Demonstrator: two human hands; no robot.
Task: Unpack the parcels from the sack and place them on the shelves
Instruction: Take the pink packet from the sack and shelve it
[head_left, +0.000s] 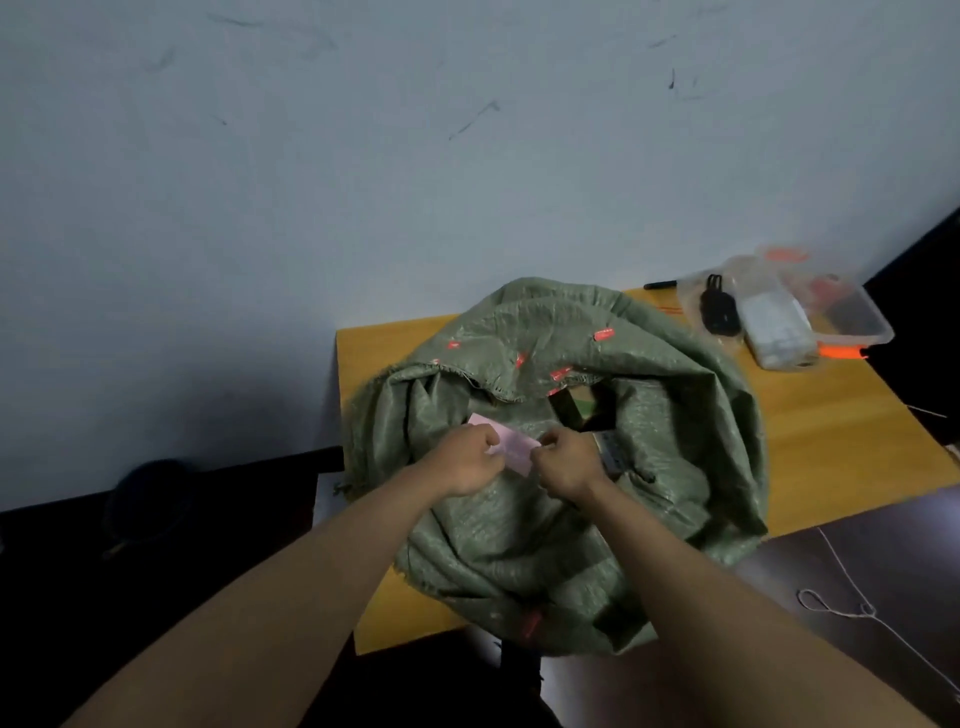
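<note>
Green woven plastic sack slumped on yellow wooden tabletop, mouth open toward wall. Left hand and right hand over sack, fingers curled, each pinching one end of flat pale pink parcel held between them. Clear plastic box at tabletop's far right corner.

We see a dull green woven sack with small orange-red marks lying on a yellow-orange table. At the sack's mouth we find a pale pink parcel and a dark opening. Beyond the sack, against a pale blue-grey wall with dark scuffs, stands a clear box with orange clips.
</note>
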